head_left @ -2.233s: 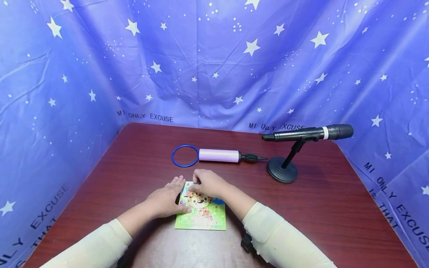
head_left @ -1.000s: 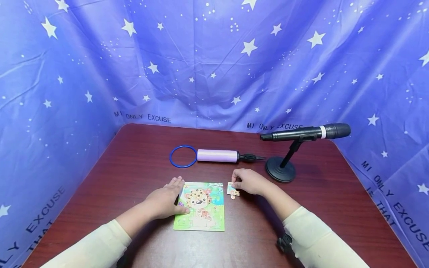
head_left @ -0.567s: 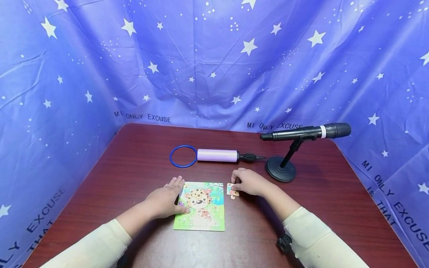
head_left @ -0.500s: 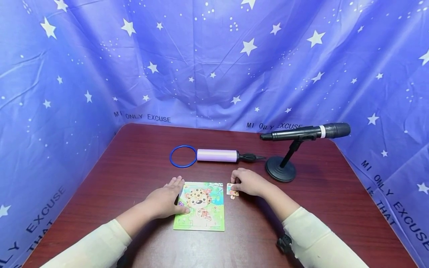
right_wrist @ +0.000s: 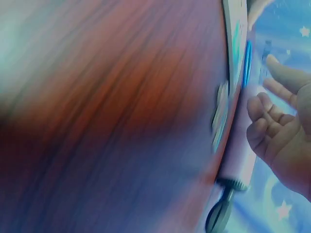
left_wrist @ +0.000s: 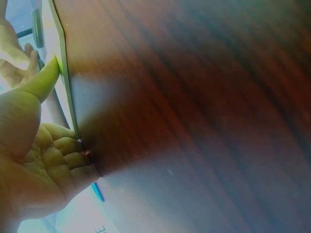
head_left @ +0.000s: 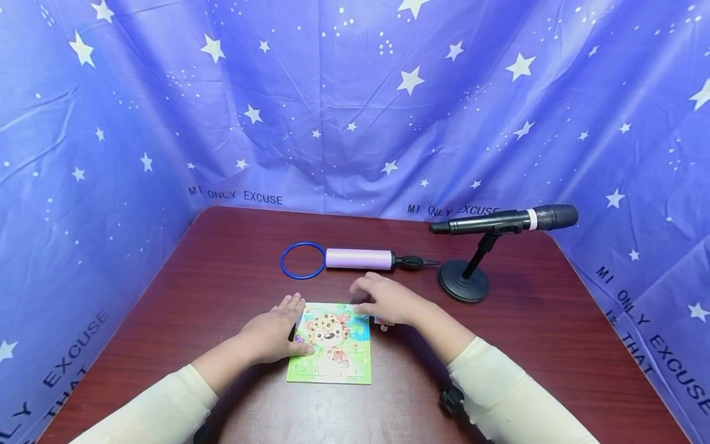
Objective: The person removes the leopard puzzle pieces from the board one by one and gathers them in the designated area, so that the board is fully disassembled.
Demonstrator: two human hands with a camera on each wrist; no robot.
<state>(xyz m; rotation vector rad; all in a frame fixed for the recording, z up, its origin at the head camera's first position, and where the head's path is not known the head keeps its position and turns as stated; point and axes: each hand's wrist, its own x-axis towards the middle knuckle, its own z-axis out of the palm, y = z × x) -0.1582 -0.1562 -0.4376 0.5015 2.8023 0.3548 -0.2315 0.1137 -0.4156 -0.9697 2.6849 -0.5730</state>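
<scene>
While the puzzle board (head_left: 327,373) lies on the table (head_left: 222,246), the left hand (head_left: 270,336) rests straight-fingered on its left edge; the right hand (head_left: 391,299), loosely curled and empty, hovers by its far-right corner, where a low sweep could knock the loose piece (head_left: 383,322) alongside.

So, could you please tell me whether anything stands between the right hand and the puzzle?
Nothing visible stands between the right hand and the puzzle; the loose pieces lie beside the puzzle's right edge.
</scene>
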